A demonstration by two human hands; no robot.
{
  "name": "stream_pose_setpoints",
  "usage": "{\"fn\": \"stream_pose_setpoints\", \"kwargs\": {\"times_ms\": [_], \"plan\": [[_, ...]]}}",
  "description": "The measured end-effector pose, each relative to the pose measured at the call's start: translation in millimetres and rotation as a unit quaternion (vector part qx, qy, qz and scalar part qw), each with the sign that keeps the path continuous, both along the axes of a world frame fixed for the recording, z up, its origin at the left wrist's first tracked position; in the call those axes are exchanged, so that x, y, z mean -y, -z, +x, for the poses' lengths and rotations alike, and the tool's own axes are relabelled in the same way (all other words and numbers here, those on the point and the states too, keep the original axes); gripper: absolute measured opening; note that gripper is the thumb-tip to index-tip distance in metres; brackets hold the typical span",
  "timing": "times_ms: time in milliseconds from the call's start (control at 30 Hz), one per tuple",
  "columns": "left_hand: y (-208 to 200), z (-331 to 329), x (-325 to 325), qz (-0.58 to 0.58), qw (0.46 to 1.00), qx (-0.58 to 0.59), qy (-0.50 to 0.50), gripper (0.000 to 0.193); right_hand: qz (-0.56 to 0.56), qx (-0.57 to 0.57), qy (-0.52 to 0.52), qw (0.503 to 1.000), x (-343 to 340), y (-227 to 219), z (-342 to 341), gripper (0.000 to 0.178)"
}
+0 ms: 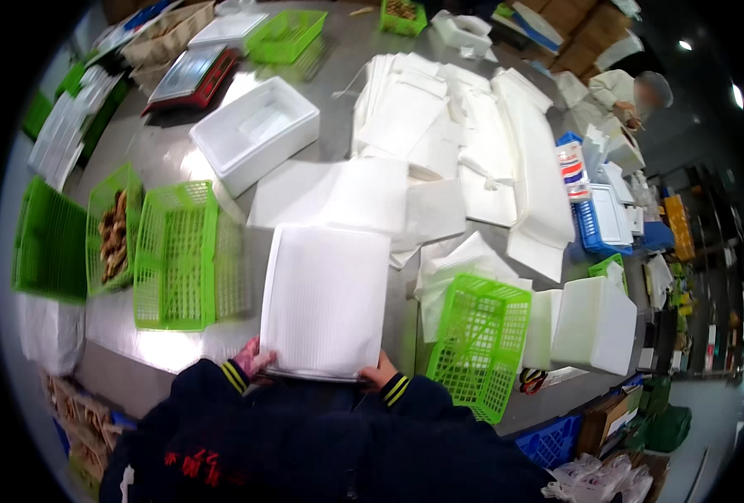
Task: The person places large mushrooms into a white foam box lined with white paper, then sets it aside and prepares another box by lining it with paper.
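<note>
From afar, I steadied the white panel, left hand and right hand fingers gripping it; level handling seemed needed next.

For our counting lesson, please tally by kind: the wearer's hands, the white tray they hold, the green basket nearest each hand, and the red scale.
Hands: 2 (left hand, right hand)
White tray: 1
Green baskets: 2 (left basket, right basket)
Red scale: 1
Total: 6

Red characters, seemingly, on dark jacket.
</note>
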State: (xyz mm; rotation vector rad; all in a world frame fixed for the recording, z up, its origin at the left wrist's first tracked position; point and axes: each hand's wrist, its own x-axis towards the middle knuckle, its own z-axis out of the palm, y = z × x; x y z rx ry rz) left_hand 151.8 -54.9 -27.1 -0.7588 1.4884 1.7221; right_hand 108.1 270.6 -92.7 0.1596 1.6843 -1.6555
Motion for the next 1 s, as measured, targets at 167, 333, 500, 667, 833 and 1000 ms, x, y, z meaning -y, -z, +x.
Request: {"fn": "stream_pose_setpoints", "kwargs": {"times_ms": [167, 333, 500, 667, 833, 1000], "plan": [[56.9, 21.3, 14.3, 0.154, 0.980, -0.090, -0.083, 0.059, 0.032, -0.056, 0.031, 0.997, 16.5, 9.5, 2.8, 0.073], [54.7, 17.5, -4.3, -0.104, 0.987, -0.123, -0.021, 0.061, 0.007, -0.015, 0.087, 0.996, 14.7, 25.0, 11.3, 0.078], [20.4, 21.5, -7.9, -0.073, 0.984, -0.156, -0.042, 0.064, -0.014, -0.008, 0.133, 0.991, 20.7, -5.6, 12.0, 0.058], [-38.6, -17.6, -21.3, -0.072, 0.957, -0.264, -0.098, 0.063, -0.106, 0.002, 0.187, 0.977, 21.3, -66.8, -19.7, 0.053], [-106.8, -94.7, -46.8, 0.050, 0.910, -0.391, -0.129, 0.063, -0.077, -0.188, 0.116, 0.972, -9.2, -73.1, -88.3, 0.046], [-101.4, -136.0, -61.1, -0.005, 0.903, -0.411, -0.128, 0.068, -0.291, 0.074, 0.307, 0.903, -31.8, -134.8, -156.8, 0.042]]}}
